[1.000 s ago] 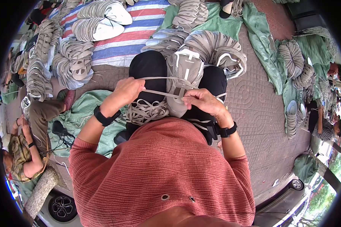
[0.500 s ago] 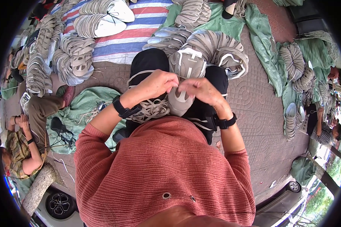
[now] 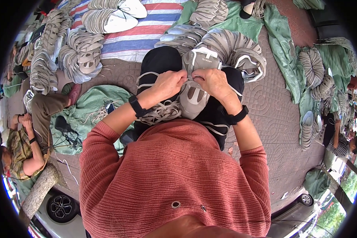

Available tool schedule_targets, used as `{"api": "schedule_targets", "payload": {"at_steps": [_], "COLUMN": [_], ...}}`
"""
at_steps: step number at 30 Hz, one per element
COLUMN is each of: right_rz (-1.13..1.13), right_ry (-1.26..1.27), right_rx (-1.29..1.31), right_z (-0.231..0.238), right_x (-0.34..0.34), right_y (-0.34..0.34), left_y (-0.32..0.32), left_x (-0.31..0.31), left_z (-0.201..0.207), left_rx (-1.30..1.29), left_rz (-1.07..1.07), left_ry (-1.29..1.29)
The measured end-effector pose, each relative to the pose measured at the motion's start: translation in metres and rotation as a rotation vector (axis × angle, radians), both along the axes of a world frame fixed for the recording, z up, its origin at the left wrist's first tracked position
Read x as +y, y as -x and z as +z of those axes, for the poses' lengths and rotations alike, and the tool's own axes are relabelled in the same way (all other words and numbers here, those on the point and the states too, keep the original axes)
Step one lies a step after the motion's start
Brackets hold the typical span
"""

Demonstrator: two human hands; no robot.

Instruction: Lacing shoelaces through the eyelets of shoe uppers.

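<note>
A grey-beige shoe upper with white trim and mesh toe panels lies between my knees, toe toward me. My left hand is closed in a pinch at the left side of its eyelet area. Facing it, my right hand pinches just to the right. A short stretch of pale shoelace shows between the fingertips, its ends hidden by them. A tangled bundle of beige laces rests on my left thigh, and another loose lace hangs by my right thigh.
A curved stack of shoe uppers stands just beyond my knees. More uppers lie by a striped tarp. A green sheet with laces is on my left, near a seated person. Green sheeting borders the paving at right.
Both hands have drawn into pinches near the middle of the shoe; the right was blurred and looser before. The view has shifted slightly, and the shoe's toe panels are now more exposed.
</note>
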State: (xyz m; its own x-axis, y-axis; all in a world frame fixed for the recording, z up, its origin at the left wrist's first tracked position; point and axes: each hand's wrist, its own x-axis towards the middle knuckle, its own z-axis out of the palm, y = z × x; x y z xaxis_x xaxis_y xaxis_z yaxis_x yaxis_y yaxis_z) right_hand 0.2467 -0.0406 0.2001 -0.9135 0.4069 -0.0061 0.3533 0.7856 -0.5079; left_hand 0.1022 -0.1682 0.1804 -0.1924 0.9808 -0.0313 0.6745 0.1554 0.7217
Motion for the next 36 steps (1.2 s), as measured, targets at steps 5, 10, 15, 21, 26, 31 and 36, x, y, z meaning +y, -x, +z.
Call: {"api": "schedule_targets", "payload": {"at_steps": [5, 10, 15, 21, 26, 31, 36], "right_rz": [0.217, 0.110, 0.065, 0.128, 0.112, -0.327, -0.600], "right_ry": [-0.279, 0.258, 0.369, 0.189, 0.437, 1.479, 1.687], "right_rx": [0.194, 0.331, 0.322, 0.304, 0.255, 0.330, 1.017], "right_z": [0.002, -0.021, -0.023, -0.036, -0.023, 0.009, 0.024], "right_x": [0.007, 0.006, 0.006, 0.012, 0.021, 0.035, 0.073], "right_y": [0.005, -0.002, -0.001, 0.007, -0.001, -0.045, -0.117], "left_y": [-0.002, -0.007, 0.007, 0.016, 0.008, 0.013, 0.005], "left_x": [0.000, 0.008, 0.013, 0.027, 0.018, 0.011, 0.018], "left_z": [-0.002, -0.006, -0.007, -0.014, 0.022, 0.013, 0.016], "left_rx": [0.138, 0.221, -0.132, -0.167, 0.057, 0.452, 0.389], "left_rz": [0.016, 0.010, 0.056, -0.033, -0.150, -0.415, -0.254], "left_ry": [-0.060, -0.010, 0.153, 0.151, -0.080, -0.176, -0.422]}}
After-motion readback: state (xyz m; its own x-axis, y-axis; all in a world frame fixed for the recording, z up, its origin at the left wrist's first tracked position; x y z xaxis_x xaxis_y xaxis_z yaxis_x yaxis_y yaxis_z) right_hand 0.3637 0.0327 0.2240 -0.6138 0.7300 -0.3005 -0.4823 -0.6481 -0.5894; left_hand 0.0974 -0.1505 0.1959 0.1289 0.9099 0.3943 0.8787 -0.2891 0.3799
